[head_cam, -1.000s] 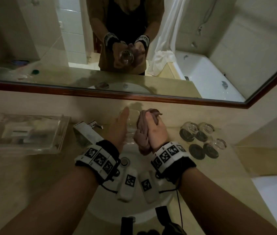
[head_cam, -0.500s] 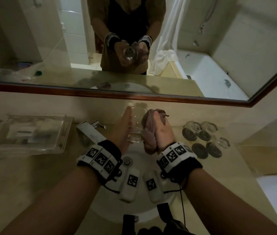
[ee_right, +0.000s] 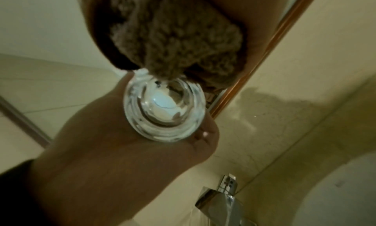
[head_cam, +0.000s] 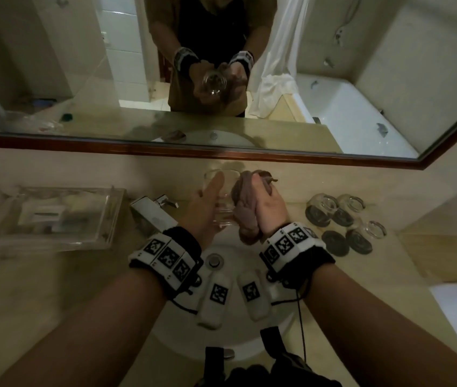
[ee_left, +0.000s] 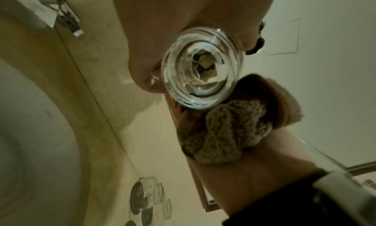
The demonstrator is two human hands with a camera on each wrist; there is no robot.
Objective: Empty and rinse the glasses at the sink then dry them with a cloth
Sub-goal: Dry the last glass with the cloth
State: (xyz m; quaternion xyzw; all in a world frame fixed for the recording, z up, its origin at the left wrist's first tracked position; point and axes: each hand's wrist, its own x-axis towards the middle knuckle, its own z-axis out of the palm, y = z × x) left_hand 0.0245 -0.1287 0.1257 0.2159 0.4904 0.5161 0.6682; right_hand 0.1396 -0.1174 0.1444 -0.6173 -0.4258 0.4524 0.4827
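Left hand holds glass; right hand apparently grips cloth.

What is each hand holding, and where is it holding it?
The left hand holds the glass by its side wall, fingers around it. The right hand grips a bunched brown cloth pressed against the glass's other side.

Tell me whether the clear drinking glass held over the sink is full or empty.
Empty. The clear drinking glass shows no liquid; both wrist views look straight through its thick base. The left hand holds it beside the brown cloth.
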